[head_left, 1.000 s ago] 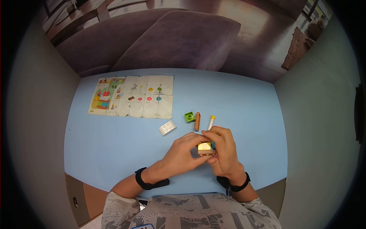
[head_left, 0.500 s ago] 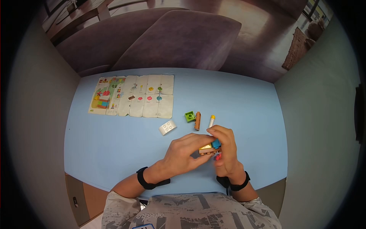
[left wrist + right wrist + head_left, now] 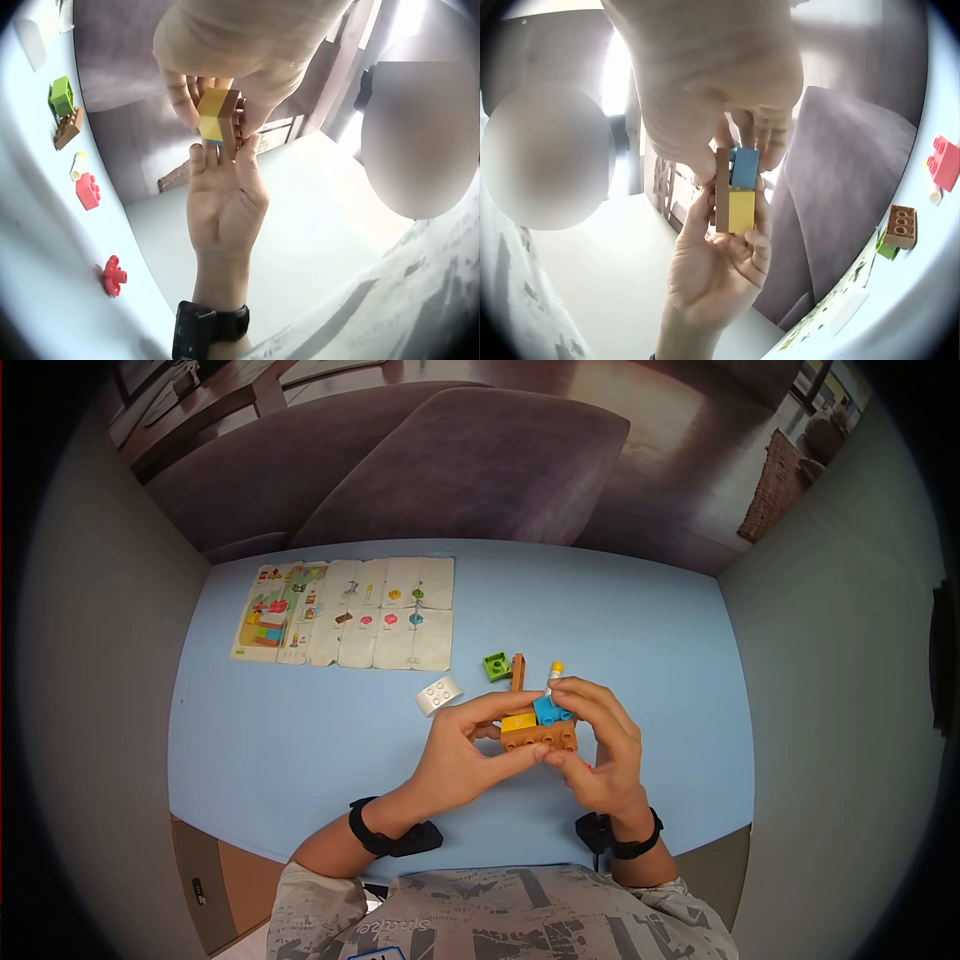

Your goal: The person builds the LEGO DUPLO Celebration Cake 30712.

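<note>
In the head view, my left hand (image 3: 455,760) and right hand (image 3: 612,755) together hold a small brick build off the table. Its long brown brick (image 3: 540,737) turns its studs toward me. Against its other side sit a yellow brick (image 3: 741,211) and a blue brick (image 3: 745,168), side by side. My left fingers and thumb grip the yellow end across the brown brick. The right hand pinches the blue end, thumb at the brown brick. In the right wrist view, a narrow gap with studs shows between blue and brown.
On the blue table lie a white brick (image 3: 439,695), a green brick (image 3: 497,666), another brown brick (image 3: 517,672) and a yellow-topped white candle piece (image 3: 556,672). A red brick (image 3: 88,191) and a red flower-shaped piece (image 3: 114,276) lie nearby. Farther back is a creased instruction sheet (image 3: 345,612).
Both hands have tilted the build, bringing the brown brick's studs and the blue brick into plain view. It has shifted slightly away from me, and my right fingers have opened out around its end.
</note>
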Demonstrator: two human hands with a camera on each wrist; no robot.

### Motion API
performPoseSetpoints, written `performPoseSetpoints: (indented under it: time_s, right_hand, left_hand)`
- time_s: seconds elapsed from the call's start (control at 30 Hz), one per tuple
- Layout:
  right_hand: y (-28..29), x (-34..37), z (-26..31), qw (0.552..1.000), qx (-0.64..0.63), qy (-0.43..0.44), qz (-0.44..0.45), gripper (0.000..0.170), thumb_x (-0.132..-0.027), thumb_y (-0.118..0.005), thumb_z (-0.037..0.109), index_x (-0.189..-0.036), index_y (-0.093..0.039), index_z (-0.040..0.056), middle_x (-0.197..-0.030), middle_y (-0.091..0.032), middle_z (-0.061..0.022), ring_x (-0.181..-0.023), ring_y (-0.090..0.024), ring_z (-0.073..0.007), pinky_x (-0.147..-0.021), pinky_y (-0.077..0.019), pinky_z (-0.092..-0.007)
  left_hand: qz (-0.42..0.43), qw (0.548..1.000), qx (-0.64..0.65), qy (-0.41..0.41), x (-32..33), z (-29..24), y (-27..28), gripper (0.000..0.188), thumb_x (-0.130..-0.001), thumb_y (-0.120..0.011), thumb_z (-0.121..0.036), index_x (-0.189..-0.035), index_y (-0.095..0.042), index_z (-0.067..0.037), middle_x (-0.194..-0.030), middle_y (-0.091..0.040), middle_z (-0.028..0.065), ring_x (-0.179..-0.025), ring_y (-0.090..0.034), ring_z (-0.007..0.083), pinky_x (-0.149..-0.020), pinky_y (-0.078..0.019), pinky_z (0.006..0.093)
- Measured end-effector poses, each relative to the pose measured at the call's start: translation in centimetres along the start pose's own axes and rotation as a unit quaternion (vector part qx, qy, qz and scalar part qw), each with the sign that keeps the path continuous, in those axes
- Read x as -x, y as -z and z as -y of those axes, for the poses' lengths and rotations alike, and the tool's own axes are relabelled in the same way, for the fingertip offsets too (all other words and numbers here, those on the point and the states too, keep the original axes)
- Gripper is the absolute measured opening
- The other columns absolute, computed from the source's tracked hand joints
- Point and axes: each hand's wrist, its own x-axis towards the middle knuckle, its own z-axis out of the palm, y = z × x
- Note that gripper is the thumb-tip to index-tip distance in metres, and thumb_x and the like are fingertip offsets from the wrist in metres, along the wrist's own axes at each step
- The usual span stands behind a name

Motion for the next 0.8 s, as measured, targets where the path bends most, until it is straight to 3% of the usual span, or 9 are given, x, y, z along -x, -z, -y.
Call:
performPoseSetpoints:
  time_s: [0.17,0.27,0.43,0.63,0.8]
  right_hand:
    - [0.7,-0.3,0.6,0.999,0.004,-0.033,0.038,0.054,-0.082,-0.081,0.003,-0.134,-0.066,-0.0011,-0.133,-0.067,-0.0195,-0.114,-0.069,-0.0291,-0.090,-0.0576,-0.0361]
    - [1.7,-0.1,0.2,0.997,0.003,-0.039,0.067,0.055,-0.078,-0.077,-0.005,-0.132,-0.067,-0.0016,-0.127,-0.070,-0.0185,-0.101,-0.071,-0.0257,-0.081,-0.0581,-0.0324]
    - [2.2,0.2,-0.2,0.996,-0.009,-0.038,0.085,0.055,-0.074,-0.069,-0.010,-0.129,-0.069,-0.0022,-0.120,-0.072,-0.0177,-0.085,-0.070,-0.0215,-0.075,-0.0575,-0.0306]
    - [2.7,0.1,0.3,0.988,0.002,-0.101,0.114,0.053,-0.076,-0.073,-0.007,-0.129,-0.070,-0.0002,-0.115,-0.072,-0.0159,-0.083,-0.068,-0.0202,-0.075,-0.0574,-0.0312]
    - [2.4,0.1,0.4,0.992,-0.007,-0.089,0.091,0.053,-0.076,-0.083,-0.001,-0.128,-0.071,0.0012,-0.111,-0.073,-0.0136,-0.084,-0.068,-0.0197,-0.074,-0.0568,-0.0308]
  left_hand:
    - [0.012,0.997,0.054,0.053,0.0,-0.6,0.1,0.051,-0.096,-0.079,-0.012,-0.141,-0.061,0.005,-0.129,-0.070,0.0172,-0.115,-0.071,0.0196,-0.094,-0.0603,0.0318]
    - [0.073,0.986,0.122,0.092,-0.3,0.1,1.0,0.049,-0.098,-0.077,-0.013,-0.141,-0.061,0.005,-0.128,-0.071,0.0166,-0.115,-0.071,0.0189,-0.094,-0.0601,0.0305]
    - [0.109,0.974,0.132,0.145,-0.5,-0.6,1.2,0.041,-0.101,-0.072,-0.013,-0.137,-0.061,0.003,-0.118,-0.072,0.0109,-0.099,-0.068,0.0129,-0.081,-0.0579,0.0276]
    - [0.095,0.980,0.079,0.153,-0.5,0.2,1.0,0.038,-0.103,-0.069,-0.016,-0.136,-0.059,0.001,-0.119,-0.071,0.0106,-0.101,-0.068,0.0123,-0.084,-0.0568,0.0272]
    - [0.112,0.976,0.104,0.158,-0.6,0.1,1.2,0.038,-0.103,-0.070,-0.014,-0.136,-0.059,0.001,-0.124,-0.070,0.0119,-0.109,-0.068,0.0143,-0.089,-0.0575,0.0290]
